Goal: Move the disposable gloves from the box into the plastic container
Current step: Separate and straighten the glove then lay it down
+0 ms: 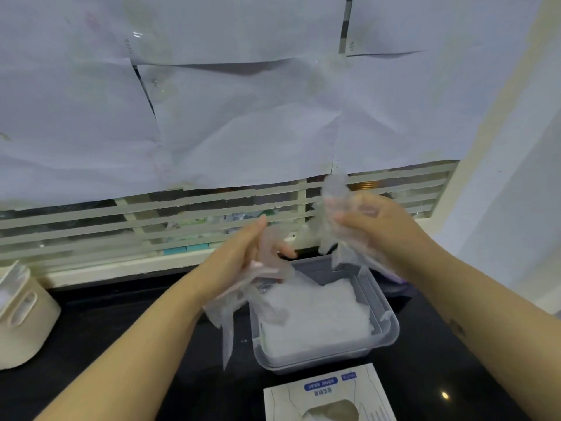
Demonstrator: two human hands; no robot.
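Gloves are lying as a folded stack (315,320) in the clear plastic container (392,325), and more are hanging from both hands above it. The left hand (252,256) is curling its fingers round a trailing bunch (226,314) that is drooping outside the container's left wall. The right hand (375,226) is clutching a crumpled bunch (331,202) higher up. The glove box (331,396) is sitting just in front. My judgement of the risk: this film is light and clingy, so the trailing bunch could be spilling onto the black counter (121,329) or sticking to fingers on release.
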